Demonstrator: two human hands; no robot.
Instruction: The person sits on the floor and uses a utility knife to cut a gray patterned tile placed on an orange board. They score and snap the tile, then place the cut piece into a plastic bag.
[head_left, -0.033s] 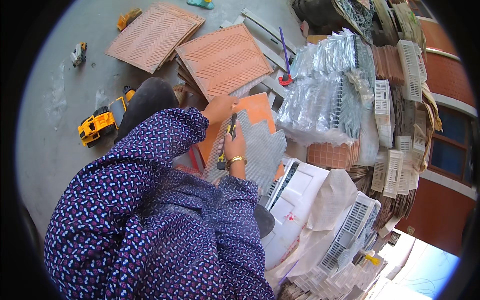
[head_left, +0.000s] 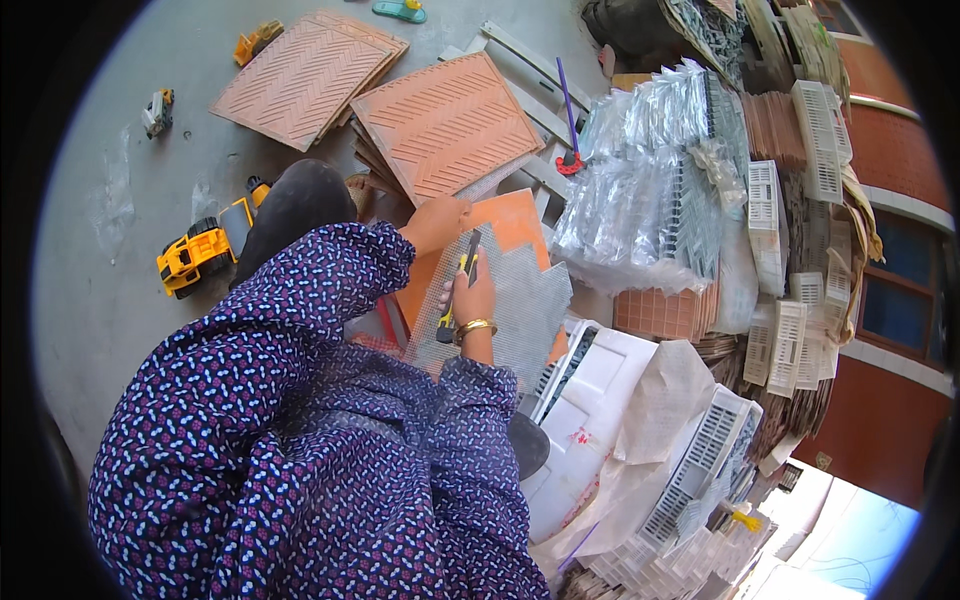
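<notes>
In my right hand (head_left: pixel 475 297) is a yellow-and-black utility knife (head_left: pixel 446 325), fingers wrapped round its handle. Under that hand lies a grey mesh-backed tile sheet (head_left: pixel 520 310) with a stepped edge, resting on an orange board (head_left: pixel 507 217) that shows beyond it. My left hand (head_left: pixel 436 226) is at the sheet's far left corner, fingers closed together; what they pinch, if anything, is hidden. The two hands are apart.
Ridged orange herringbone boards (head_left: pixel 447 128) are stacked ahead. On the right stand plastic-wrapped tile stacks (head_left: pixel 640 170), a white panel (head_left: pixel 595 400) and white slotted crates (head_left: pixel 697 465). A yellow toy truck (head_left: pixel 193 256) sits on the floor at left, near my dark-clad knee (head_left: pixel 305 195).
My right hand and the knife have shifted very slightly toward me. The left hand has moved slightly left and nearer; the sheet lies about the same.
</notes>
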